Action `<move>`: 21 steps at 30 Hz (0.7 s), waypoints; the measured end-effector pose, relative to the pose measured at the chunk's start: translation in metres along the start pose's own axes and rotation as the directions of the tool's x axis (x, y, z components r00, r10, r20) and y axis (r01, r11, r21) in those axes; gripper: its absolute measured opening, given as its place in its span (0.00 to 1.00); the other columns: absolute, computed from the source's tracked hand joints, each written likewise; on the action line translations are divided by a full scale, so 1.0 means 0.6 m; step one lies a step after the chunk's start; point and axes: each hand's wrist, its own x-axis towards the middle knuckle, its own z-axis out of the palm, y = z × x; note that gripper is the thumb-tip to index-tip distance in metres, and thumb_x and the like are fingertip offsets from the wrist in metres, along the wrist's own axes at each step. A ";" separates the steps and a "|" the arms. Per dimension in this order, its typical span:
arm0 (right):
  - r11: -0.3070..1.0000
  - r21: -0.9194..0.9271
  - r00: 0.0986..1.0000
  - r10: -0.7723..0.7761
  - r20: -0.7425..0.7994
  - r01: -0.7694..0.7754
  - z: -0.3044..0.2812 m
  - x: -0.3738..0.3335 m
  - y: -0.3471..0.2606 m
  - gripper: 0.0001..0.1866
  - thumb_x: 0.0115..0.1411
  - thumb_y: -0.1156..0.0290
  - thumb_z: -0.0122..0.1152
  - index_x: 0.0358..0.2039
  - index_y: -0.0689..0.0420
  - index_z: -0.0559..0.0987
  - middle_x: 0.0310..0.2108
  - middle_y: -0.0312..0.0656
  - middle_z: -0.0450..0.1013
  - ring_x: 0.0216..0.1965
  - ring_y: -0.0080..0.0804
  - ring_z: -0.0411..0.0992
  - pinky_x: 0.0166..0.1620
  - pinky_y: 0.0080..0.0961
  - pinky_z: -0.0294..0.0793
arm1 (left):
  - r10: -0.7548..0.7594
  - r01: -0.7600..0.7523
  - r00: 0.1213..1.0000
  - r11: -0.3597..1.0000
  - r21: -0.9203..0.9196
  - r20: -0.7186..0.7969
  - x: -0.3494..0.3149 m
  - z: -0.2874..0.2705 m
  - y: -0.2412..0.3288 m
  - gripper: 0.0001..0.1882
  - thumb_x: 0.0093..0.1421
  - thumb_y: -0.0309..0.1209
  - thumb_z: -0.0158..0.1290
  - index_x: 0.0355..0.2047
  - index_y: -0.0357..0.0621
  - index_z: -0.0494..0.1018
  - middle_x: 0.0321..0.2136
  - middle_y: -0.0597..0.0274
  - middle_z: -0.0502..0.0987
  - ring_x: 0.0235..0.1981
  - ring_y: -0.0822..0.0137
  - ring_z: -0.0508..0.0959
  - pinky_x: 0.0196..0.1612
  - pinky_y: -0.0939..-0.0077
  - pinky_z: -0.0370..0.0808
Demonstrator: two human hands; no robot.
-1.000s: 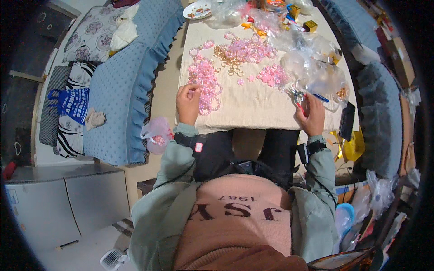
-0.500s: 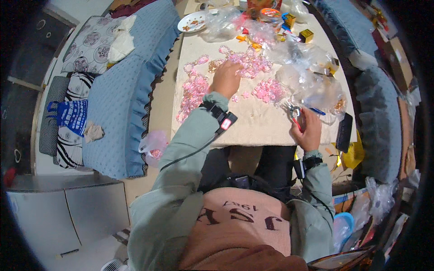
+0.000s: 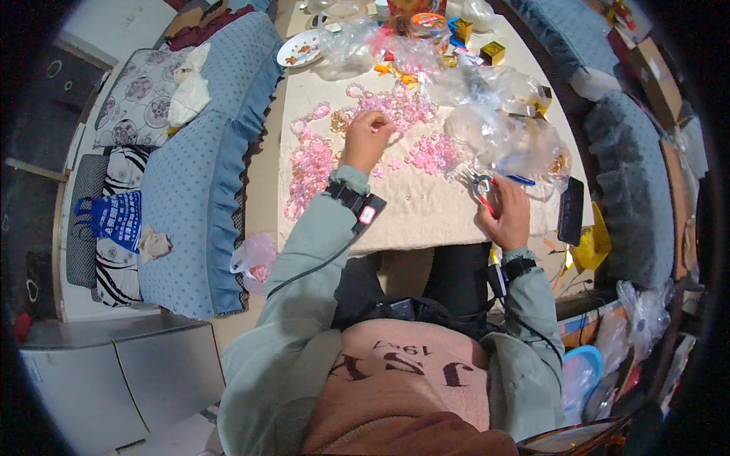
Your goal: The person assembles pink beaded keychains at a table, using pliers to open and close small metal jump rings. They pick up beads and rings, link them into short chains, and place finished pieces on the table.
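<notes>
Small pliers with red handles (image 3: 480, 184) are in my right hand (image 3: 508, 214), at the table's right near side, their jaws pointing away from me. My left hand (image 3: 368, 140) hovers over the bead piles with thumb and fingertips pinched together; whatever is between them is too small to make out. Just beyond it spreads a tangle of pink bead strings (image 3: 395, 105). To its left lies a heap of pink beaded strands (image 3: 310, 171). Between my hands is a small pile of loose pink beads (image 3: 435, 153). Some gold-coloured pieces (image 3: 339, 121) touch the left hand's far side.
Clear plastic bags (image 3: 508, 137) crowd the table's right side. A blue pen (image 3: 521, 180) and a black phone-like slab (image 3: 571, 210) lie near the right edge. At the far left stands a white plate (image 3: 299, 49) with small brown pieces. A blue-covered sofa (image 3: 205, 152) flanks the table.
The view has shifted slightly. My left hand has turned, so its pinched fingertips now show. The right hand still holds the pliers in about the same place.
</notes>
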 end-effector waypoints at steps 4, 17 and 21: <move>1.000 -0.013 1.000 0.000 0.009 0.000 -0.001 -0.002 0.000 0.32 0.50 0.63 0.67 0.57 0.58 0.72 0.50 0.48 0.73 0.52 0.47 0.70 0.55 0.40 0.67 | -0.329 0.405 0.914 0.754 -0.518 0.236 -0.039 -0.039 0.058 0.13 0.63 0.38 0.62 0.37 0.39 0.78 0.33 0.63 0.80 0.32 0.69 0.77 0.39 0.74 0.74; 0.969 0.111 0.961 -0.196 -0.197 0.220 -0.010 0.027 -0.078 0.23 0.55 0.70 0.66 0.53 0.56 0.76 0.49 0.47 0.73 0.52 0.49 0.69 0.58 0.42 0.65 | -0.307 0.520 0.850 0.355 -0.777 0.428 -0.196 -0.115 0.149 0.12 0.68 0.38 0.57 0.41 0.41 0.76 0.41 0.59 0.81 0.44 0.71 0.77 0.51 0.76 0.71; 0.709 0.700 0.994 0.012 0.110 -0.086 -0.029 0.051 -0.205 0.15 0.60 0.71 0.68 0.47 0.55 0.81 0.45 0.38 0.76 0.41 0.27 0.74 0.41 0.23 0.71 | -0.293 0.527 0.847 0.351 -0.775 0.443 -0.215 -0.114 0.157 0.09 0.68 0.34 0.57 0.40 0.41 0.76 0.40 0.60 0.81 0.41 0.72 0.78 0.50 0.78 0.72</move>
